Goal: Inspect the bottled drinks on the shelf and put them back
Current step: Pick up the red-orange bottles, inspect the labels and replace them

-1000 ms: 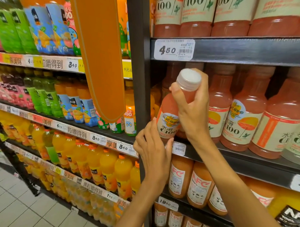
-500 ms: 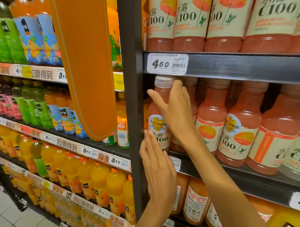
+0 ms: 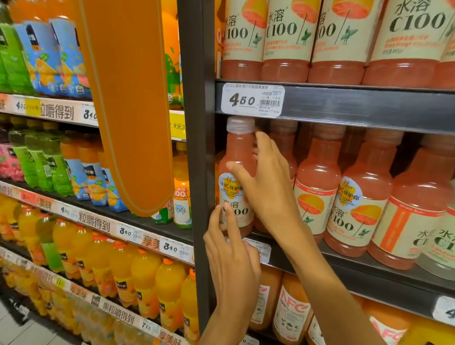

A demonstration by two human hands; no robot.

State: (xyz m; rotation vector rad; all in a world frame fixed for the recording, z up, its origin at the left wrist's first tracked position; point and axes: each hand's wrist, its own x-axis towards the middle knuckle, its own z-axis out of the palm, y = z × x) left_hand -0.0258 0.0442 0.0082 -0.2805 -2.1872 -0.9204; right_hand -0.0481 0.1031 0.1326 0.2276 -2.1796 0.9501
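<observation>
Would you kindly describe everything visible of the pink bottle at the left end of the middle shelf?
The pink bottle looks like clear plastic, filled with pink drink, with a pale screw cap and a cream label reading C100 under a round sticker. It stands upright at the shelf's left end, by the dark post, beneath the 4.50 price tag. The right hand rests open against its shoulder; the left hand touches its label with straight fingers.
</observation>
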